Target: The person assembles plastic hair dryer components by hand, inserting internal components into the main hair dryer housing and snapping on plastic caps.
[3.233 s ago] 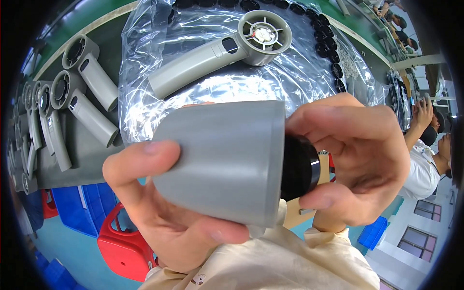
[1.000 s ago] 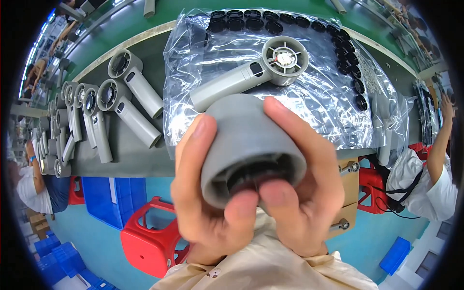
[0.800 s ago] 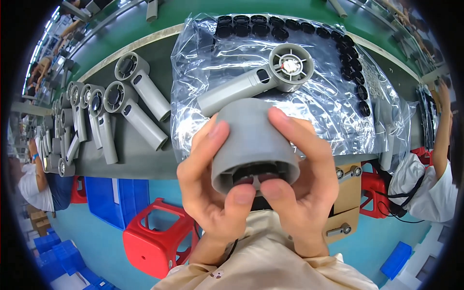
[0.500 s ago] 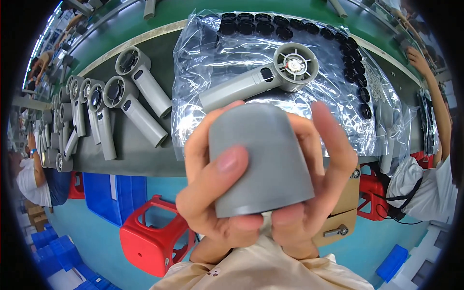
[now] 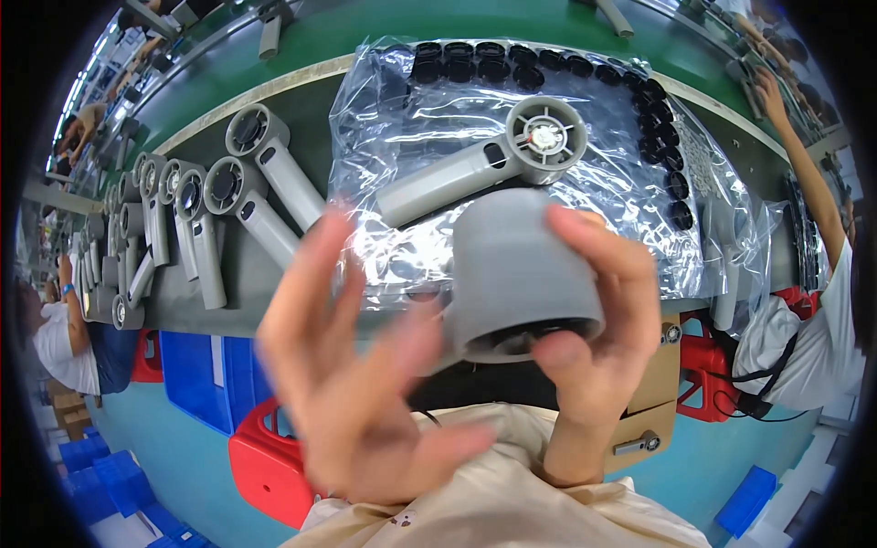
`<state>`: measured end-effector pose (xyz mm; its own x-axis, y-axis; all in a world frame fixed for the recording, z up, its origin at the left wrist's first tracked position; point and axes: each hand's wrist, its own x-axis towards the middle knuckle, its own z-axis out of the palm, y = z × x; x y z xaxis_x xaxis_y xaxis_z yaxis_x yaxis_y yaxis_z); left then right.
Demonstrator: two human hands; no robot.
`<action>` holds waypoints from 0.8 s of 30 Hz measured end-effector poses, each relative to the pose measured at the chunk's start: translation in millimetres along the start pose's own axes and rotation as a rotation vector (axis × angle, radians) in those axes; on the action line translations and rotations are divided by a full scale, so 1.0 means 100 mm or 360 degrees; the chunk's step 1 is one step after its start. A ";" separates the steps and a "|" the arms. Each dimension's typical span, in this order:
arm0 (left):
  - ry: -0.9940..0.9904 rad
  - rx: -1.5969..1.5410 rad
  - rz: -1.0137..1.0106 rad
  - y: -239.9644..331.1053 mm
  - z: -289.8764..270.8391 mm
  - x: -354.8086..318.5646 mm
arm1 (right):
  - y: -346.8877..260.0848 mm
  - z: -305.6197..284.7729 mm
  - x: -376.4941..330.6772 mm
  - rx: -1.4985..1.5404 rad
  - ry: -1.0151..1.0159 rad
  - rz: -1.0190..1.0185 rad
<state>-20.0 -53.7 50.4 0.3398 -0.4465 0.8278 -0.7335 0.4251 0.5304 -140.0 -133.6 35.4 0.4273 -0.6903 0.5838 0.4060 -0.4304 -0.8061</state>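
My right hand [image 5: 614, 310] grips the grey round head of a handheld fan [image 5: 516, 265], thumb at the lower rim and fingers over the far side. A black part shows inside the rim, which is tilted toward me. My left hand [image 5: 352, 388] is off the fan head, to its left, with fingers spread and blurred by motion. A grey edge, perhaps the fan's handle, shows partly behind it. Just beyond my hands, another grey handheld fan [image 5: 448, 187] lies on a clear plastic sheet [image 5: 411, 260], its front uncovered and its spokes showing.
Black round caps [image 5: 489, 68] line the sheet's far and right edges, beside small pale parts [image 5: 702, 169]. Several grey fans [image 5: 274, 210] stand or lie at the left. Below the bench are a red stool [image 5: 269, 475], a blue bin [image 5: 206, 374] and cardboard [image 5: 644, 416]. Co-workers sit on both sides.
My left hand has let go of the fan head and moved left, its fingers spreading. My right hand keeps hold; the head has shifted right and tipped, showing its black inside.
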 end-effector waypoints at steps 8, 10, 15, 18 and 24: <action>0.0242 -0.1092 -0.0980 0.11 0.22 -0.42 | 0.03 0.29 -0.14 0.0264 0.0339 -0.0219; 0.0750 -0.1075 -0.1103 0.27 0.51 -0.13 | 0.04 0.31 -0.14 0.0297 0.0346 -0.0196; 0.0643 -0.1234 -0.0972 0.11 0.50 -0.14 | -0.02 0.38 -0.09 0.0508 0.0315 -0.0157; 0.0741 -0.0766 -0.0744 0.15 0.59 -0.28 | -0.22 0.48 -0.02 0.0771 0.0232 -0.0162; 0.0418 -0.1294 -0.1122 -0.02 0.45 -0.29 | 0.11 0.38 -0.24 0.0199 0.0601 0.0485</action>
<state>-55.3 -77.2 16.7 0.7141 -0.6520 0.2547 0.2464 0.5746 0.7805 -115.1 -99.1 16.3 0.2289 -0.9460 0.2295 0.4119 -0.1195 -0.9033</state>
